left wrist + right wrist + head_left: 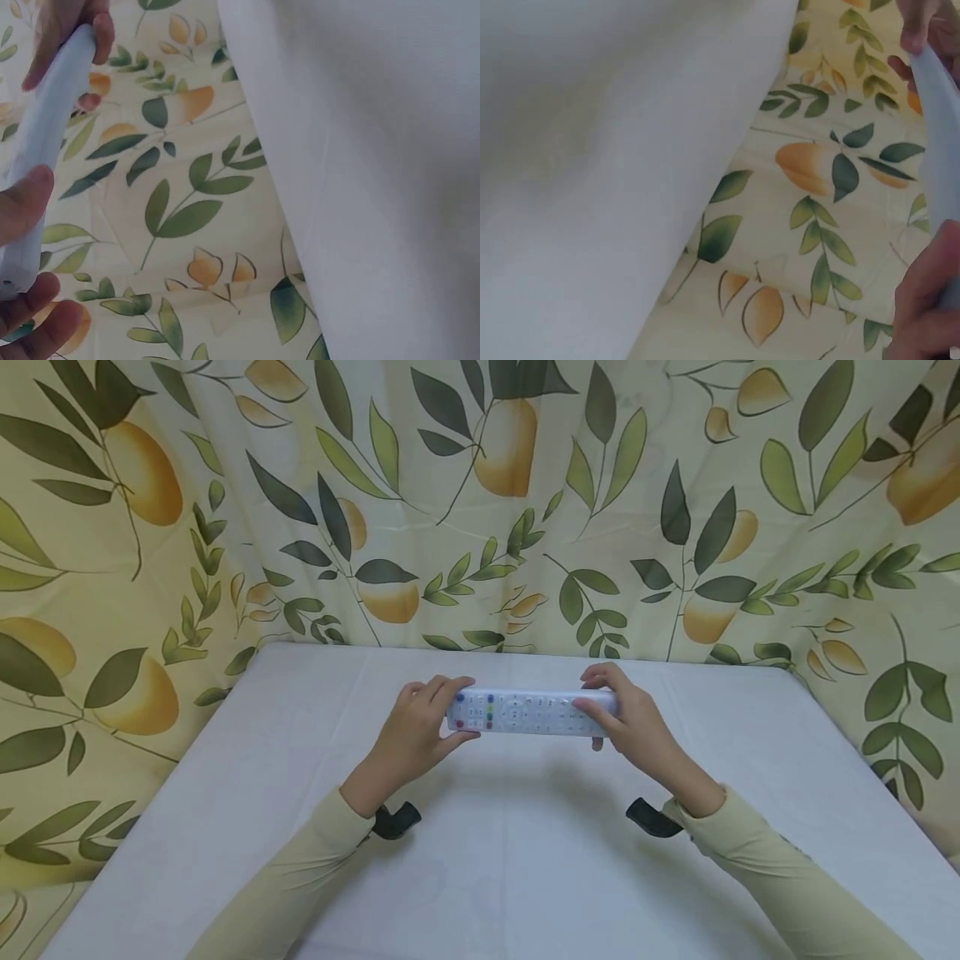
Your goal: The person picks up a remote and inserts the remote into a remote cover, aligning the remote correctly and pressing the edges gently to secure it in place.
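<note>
A white remote control (pixel 525 712) with rows of small buttons is held level above the table, its button side toward the head camera. My left hand (pixel 420 727) grips its left end, thumb along the lower edge and fingers on the upper one. At the other end my right hand (pixel 633 722) holds it, the thumb lying over the button face. In the left wrist view the smooth side of the remote (pixel 52 112) shows between both hands. The right wrist view catches only part of the remote (pixel 934 142), cut off by the frame edge.
A white cloth covers the table (pixel 510 860) below the hands. Behind it hangs a curtain (pixel 480 593) printed with leaves and orange fruit. Black straps (pixel 397 820) sit at both wrists, by the sleeve cuffs.
</note>
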`<act>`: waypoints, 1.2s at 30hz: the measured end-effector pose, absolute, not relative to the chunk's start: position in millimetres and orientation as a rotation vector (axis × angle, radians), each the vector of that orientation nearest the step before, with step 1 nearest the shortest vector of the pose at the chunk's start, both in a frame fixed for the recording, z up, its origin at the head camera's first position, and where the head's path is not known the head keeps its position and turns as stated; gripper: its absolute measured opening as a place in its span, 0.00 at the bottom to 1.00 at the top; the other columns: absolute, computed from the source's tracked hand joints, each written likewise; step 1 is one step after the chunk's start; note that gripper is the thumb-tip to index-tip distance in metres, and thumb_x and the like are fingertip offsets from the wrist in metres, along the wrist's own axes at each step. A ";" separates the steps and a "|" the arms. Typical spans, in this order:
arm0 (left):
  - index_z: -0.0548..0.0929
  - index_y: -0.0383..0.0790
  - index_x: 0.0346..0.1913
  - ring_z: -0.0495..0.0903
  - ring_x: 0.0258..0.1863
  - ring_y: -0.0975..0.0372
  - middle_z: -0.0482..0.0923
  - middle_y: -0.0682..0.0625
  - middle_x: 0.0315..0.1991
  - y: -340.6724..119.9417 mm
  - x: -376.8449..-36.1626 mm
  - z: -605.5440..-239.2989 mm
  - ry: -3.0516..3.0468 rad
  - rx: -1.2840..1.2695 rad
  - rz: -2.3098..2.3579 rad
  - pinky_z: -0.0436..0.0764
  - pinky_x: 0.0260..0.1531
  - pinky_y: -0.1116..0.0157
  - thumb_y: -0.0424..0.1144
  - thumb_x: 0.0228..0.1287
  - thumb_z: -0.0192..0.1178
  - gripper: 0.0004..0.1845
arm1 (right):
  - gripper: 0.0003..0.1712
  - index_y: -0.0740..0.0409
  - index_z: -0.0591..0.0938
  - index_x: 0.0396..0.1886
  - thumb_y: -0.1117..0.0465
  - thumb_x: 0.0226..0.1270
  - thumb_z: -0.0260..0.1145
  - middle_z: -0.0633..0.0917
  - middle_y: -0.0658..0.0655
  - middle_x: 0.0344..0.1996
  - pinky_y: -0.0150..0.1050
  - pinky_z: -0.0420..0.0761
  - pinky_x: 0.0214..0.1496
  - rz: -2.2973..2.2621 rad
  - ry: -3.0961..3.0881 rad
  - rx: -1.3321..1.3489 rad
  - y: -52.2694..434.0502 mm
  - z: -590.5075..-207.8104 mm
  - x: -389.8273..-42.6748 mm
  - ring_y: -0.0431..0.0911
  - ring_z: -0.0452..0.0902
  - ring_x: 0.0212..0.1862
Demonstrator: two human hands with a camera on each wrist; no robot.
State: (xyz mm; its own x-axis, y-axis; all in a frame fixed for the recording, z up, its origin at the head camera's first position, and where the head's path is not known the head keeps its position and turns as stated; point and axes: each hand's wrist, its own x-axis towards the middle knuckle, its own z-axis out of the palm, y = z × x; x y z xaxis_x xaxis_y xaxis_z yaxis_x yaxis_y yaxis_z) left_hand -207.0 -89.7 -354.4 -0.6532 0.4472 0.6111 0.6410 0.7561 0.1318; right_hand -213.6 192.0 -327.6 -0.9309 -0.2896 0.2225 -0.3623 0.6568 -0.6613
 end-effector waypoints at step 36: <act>0.77 0.42 0.59 0.80 0.39 0.65 0.85 0.53 0.43 -110.1 -213.8 -356.1 -2.633 -1.111 -0.816 0.76 0.49 0.62 0.29 0.61 0.59 0.22 | 0.38 0.63 0.81 0.44 0.61 0.25 0.84 0.87 0.61 0.40 0.48 0.80 0.40 0.290 -2.461 0.938 217.0 -351.7 -224.7 0.53 0.84 0.41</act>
